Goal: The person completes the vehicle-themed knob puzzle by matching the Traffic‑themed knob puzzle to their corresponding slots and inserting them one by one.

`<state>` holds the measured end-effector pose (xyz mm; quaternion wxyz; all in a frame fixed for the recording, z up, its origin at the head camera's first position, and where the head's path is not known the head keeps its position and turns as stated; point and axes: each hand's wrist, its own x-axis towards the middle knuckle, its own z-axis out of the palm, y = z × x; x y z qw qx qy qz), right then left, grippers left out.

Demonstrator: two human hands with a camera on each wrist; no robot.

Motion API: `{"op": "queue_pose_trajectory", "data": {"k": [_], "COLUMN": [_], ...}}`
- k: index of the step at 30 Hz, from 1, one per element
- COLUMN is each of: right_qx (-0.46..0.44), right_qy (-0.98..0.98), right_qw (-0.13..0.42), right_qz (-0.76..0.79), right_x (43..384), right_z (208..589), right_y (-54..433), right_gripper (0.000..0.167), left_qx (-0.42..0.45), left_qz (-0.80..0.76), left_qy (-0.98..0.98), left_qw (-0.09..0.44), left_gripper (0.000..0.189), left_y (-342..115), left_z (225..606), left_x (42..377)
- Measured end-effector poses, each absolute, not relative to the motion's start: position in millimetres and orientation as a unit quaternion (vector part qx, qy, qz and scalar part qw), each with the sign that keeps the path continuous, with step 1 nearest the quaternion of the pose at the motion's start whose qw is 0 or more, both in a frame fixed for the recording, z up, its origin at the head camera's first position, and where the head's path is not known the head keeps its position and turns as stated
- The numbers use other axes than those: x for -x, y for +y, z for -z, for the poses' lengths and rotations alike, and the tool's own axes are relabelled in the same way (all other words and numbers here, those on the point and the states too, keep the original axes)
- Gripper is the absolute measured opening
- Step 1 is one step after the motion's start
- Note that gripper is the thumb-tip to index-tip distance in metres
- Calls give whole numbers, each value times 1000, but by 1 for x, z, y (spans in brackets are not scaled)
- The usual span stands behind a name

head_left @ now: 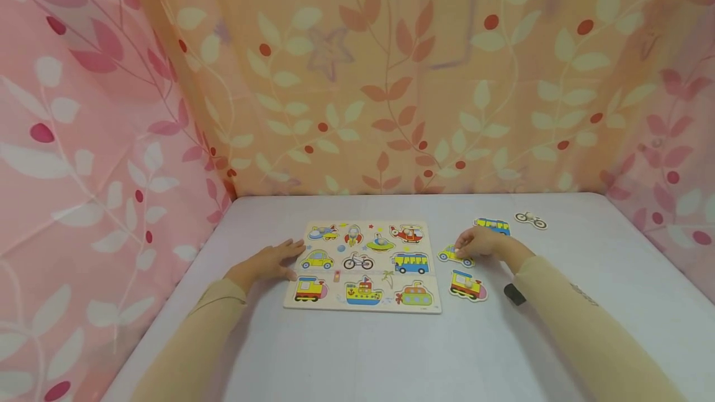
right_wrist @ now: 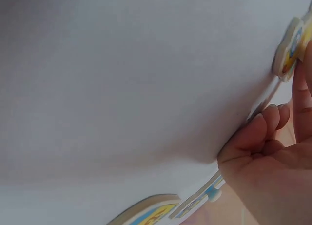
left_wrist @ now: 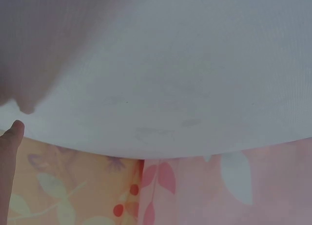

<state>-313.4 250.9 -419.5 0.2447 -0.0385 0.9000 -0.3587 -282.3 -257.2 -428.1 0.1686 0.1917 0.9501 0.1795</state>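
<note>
My right hand (head_left: 481, 242) pinches the knob of a yellow car puzzle piece (head_left: 447, 254), beside the puzzle board's right edge. In the right wrist view, the car piece (right_wrist: 291, 49) appears at the fingertips, partly cut off by the frame. The wooden puzzle board (head_left: 368, 273) lies flat, printed with vehicles including a car, bicycle, bus and train. Fingers spread, my left hand (head_left: 272, 261) rests at the board's left edge. Only a finger (left_wrist: 14, 132) of it shows in the left wrist view.
Right of the board lie a train piece (head_left: 468, 286), a bus piece (head_left: 493, 226) partly behind my right hand, and a bicycle piece (head_left: 530, 221). A small black object (head_left: 514, 294) sits by the right sleeve. Patterned curtains (head_left: 391, 79) surround the white table (head_left: 335, 358).
</note>
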Motion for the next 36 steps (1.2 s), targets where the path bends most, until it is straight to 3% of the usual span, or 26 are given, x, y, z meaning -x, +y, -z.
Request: {"op": "queue_pose_trajectory", "data": {"k": [12, 21, 36], "right_qx": [66, 66, 110], "right_qy": [883, 889, 877], "right_qw": [213, 223, 221], "right_qz": [413, 394, 411], "right_x": [312, 319, 323], "right_z": [419, 405, 403], "right_y": [253, 216, 162], "right_gripper": [24, 29, 22], "left_qx": [-201, -203, -173], "left_qz": [-179, -184, -169], "left_qy": [948, 948, 954], "left_qw": [170, 162, 178], "left_gripper": [80, 79, 80], "left_y": [-255, -256, -254], "left_z": [423, 422, 424], "left_x": [277, 276, 280]}}
